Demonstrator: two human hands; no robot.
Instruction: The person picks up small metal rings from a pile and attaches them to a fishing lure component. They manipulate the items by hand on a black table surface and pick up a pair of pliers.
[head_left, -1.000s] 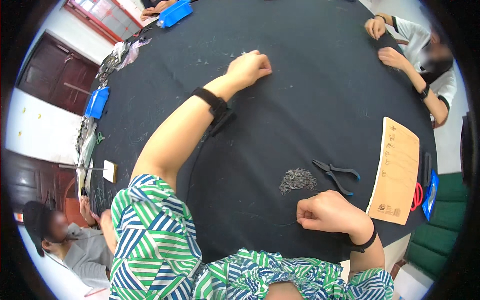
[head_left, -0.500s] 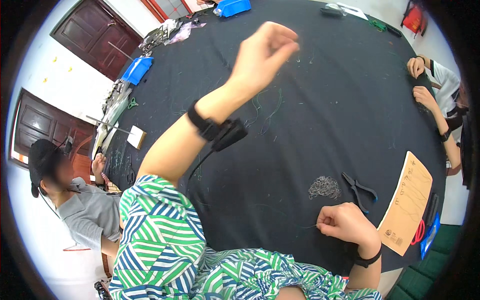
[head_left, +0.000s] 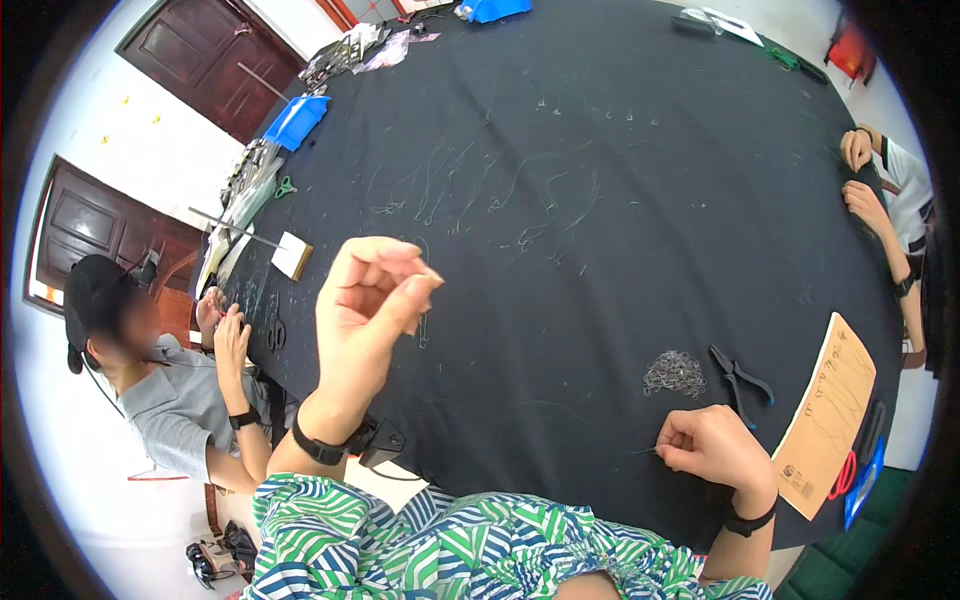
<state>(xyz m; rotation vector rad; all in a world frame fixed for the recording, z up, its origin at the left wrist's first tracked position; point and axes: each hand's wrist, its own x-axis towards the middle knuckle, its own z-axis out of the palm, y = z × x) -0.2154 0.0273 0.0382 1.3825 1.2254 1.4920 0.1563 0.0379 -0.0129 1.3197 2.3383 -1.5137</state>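
My right hand [head_left: 715,448] is low over the black cloth, its thumb and fingers pinched on a thin line [head_left: 640,451], a short end of which sticks out to the left. My left hand [head_left: 365,310] is raised over the left part of the cloth, thumb against the forefinger and the other fingers curled. Whatever it pinches, if anything, is too fine to make out. Just beyond my right hand lie a tangled heap of small metal rings or hooks [head_left: 674,374] and dark-handled pliers [head_left: 740,384].
Loose thin green lines [head_left: 545,205] are strewn across the black cloth [head_left: 560,330]. Right of the pliers are a tan paper booklet [head_left: 822,420] and red-handled scissors [head_left: 842,474]. One person sits at the left, another at the far right. Blue trays [head_left: 296,122] stand along the far left edge.
My left hand has come back from the far side toward me and to the left, its fingers still together. My right hand keeps its pinch in nearly the same place. The view has shifted slightly.
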